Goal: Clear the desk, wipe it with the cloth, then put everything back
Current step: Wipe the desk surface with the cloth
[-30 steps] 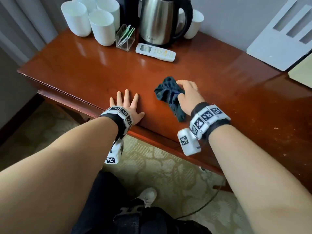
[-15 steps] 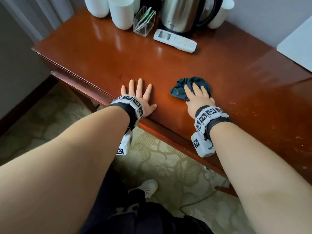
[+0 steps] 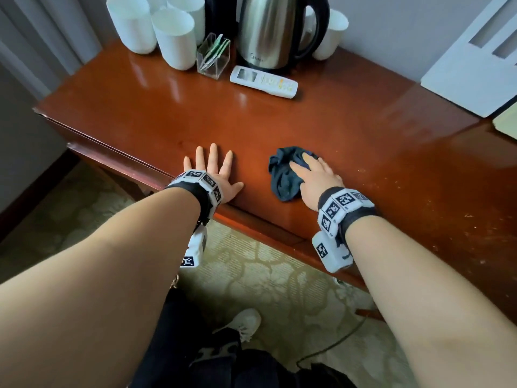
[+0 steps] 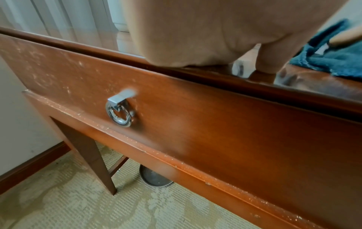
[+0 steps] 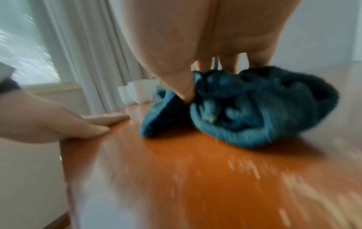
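Note:
A crumpled dark blue cloth (image 3: pixel 284 177) lies on the red-brown desk (image 3: pixel 173 119) near its front edge. My right hand (image 3: pixel 313 176) presses on it from the right with straight fingers laid over its top. In the right wrist view the thumb digs into a fold of the cloth (image 5: pixel 254 111). My left hand (image 3: pixel 212 172) lies flat, fingers spread, on the desk to the left of the cloth and holds nothing. The left wrist view shows its palm (image 4: pixel 195 38) on the desk edge, with the cloth (image 4: pixel 333 58) at the right.
At the back of the desk stand several white cups (image 3: pixel 173 37), a clear packet holder (image 3: pixel 214 57), a steel kettle (image 3: pixel 274 32) and a white remote (image 3: pixel 264 81). Pale specks dot the desk's right side (image 3: pixel 447 205). A drawer with a ring handle (image 4: pixel 119 114) sits below the edge.
My right hand went from gripping the cloth to pressing flat on it, pushed it away, then drew it back toward the front edge. My left hand stayed flat.

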